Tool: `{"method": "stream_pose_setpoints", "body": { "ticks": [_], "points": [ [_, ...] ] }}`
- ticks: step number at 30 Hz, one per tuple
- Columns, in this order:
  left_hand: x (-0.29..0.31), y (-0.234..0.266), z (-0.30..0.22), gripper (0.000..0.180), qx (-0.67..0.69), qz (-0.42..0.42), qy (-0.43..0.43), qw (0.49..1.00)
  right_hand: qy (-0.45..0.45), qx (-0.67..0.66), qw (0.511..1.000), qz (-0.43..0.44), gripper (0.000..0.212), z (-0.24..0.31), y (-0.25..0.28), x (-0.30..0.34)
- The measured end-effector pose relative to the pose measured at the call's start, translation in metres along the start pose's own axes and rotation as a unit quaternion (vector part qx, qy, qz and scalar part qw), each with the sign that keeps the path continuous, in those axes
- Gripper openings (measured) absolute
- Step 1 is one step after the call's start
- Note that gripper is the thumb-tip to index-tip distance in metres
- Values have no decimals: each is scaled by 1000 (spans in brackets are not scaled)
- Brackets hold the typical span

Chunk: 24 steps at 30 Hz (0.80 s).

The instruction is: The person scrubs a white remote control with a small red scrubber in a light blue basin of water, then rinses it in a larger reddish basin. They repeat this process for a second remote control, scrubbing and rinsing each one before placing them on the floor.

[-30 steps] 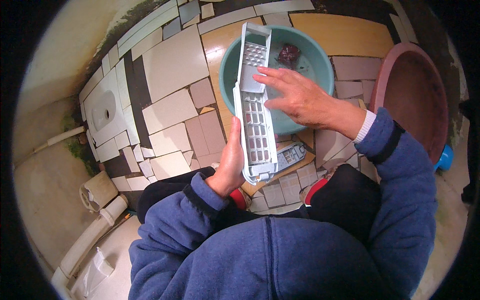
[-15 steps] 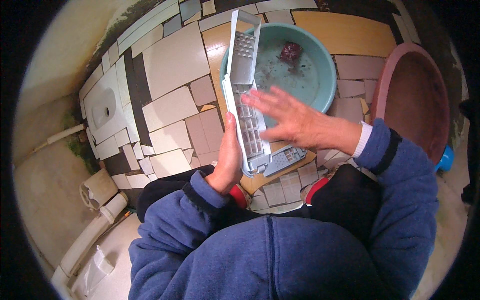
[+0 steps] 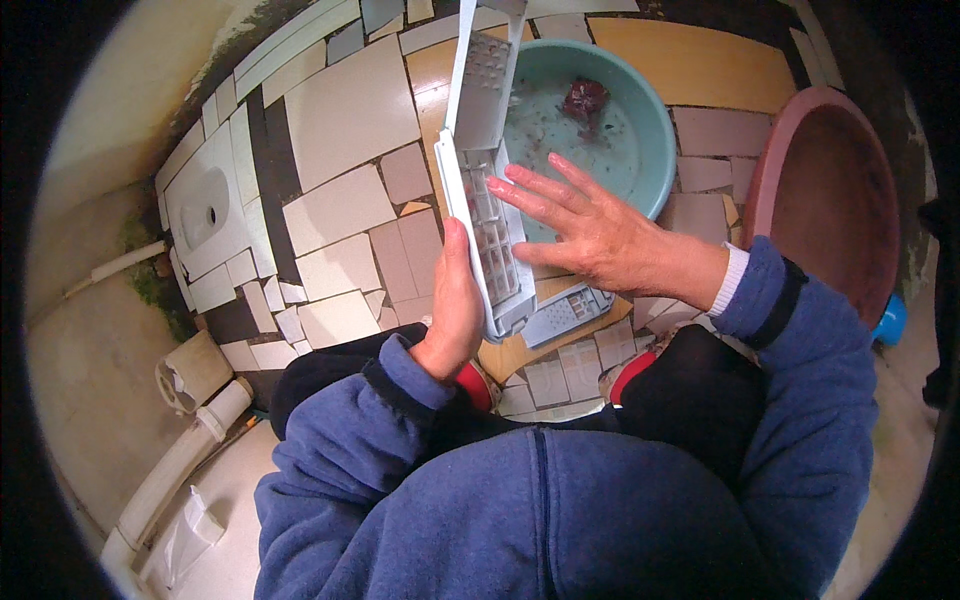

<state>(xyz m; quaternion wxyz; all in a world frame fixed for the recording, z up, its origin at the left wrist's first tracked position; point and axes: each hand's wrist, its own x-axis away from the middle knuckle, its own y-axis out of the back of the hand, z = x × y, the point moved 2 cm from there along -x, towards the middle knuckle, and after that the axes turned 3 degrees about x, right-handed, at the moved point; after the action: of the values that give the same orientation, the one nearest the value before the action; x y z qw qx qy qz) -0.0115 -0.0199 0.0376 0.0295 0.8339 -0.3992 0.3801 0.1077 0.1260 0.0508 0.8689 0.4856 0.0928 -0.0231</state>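
Note:
My left hand [image 3: 457, 300] grips the lower left side of a light grey plastic vegetable chopper [image 3: 466, 225], thumb along its edge. The chopper stands tilted, its hinged lid [image 3: 482, 115] swung up and showing rows of small knobs. Under the lid lies a grid of square openings. My right hand [image 3: 600, 235] is spread open, fingers wet, with its fingertips over the grid's right side; whether they touch it I cannot tell. Below them, a grey grater plate [image 3: 565, 318] rests on a wooden board [image 3: 515, 362].
Beyond my hands is a teal basin [image 3: 662, 125] with shallow water, bits and a dark red bundle [image 3: 585, 98]. A reddish basin [image 3: 776, 165] leans at the right beside a blue object [image 3: 888, 318]. On the left are a squat toilet [image 3: 205, 225] and a white pipe [image 3: 175, 470].
The chopper has shifted slightly up and left, its lid now reaching the picture's top edge. My right hand's blurred fingers have slowed and spread further apart beside the grid.

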Motion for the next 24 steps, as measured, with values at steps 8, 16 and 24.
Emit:
{"method": "stream_pose_setpoints", "body": {
  "ticks": [8,16,24],
  "points": [
    [-2,3,-4,78,51,-9,-11,999,49,-18,999,4,20,10,-7,0],
    [7,-3,-19,84,13,49,-40,998,-14,-181,979,-91,23,3,14,-2],
    [12,-2,-22,77,25,55,-116,991,18,-91,985,-146,21,4,11,-3]
  ]
}}
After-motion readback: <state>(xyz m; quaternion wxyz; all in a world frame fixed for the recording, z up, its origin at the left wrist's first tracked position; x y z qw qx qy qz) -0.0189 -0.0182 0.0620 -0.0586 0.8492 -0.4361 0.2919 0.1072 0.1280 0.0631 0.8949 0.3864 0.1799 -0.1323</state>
